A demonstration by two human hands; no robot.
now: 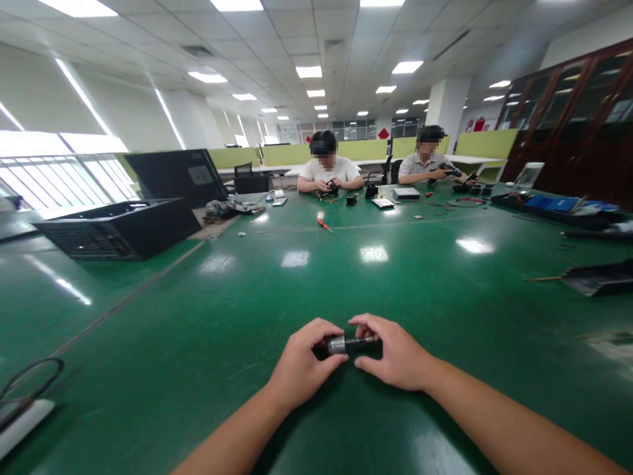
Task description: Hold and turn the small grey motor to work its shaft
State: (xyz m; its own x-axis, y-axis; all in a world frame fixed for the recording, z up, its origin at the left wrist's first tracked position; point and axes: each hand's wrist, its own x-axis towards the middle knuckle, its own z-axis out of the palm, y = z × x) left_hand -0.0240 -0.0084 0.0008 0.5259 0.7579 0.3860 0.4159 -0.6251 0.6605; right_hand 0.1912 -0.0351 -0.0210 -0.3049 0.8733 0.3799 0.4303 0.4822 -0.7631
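Note:
A small silver-and-black cylindrical part [337, 344] with a thin dark shaft lies crosswise between my hands, low over the green table, its shaft pointing right. My left hand [304, 361] grips the silver body, fingers above and thumb below. The left end of the part is partly hidden in that hand. Around the shaft end, my right hand [395, 353] is curved with its thumb and index finger apart. Some of its other fingers are curled close to the shaft tip; whether they touch it I cannot tell.
The green table [277, 290] bears a black computer case [119, 227] at left, an orange screwdriver [324, 225] ahead, a black tray [548, 208] and a dark open-ended piece [601, 277] at right. A cable [34, 382] lies near left. Two people work across the table.

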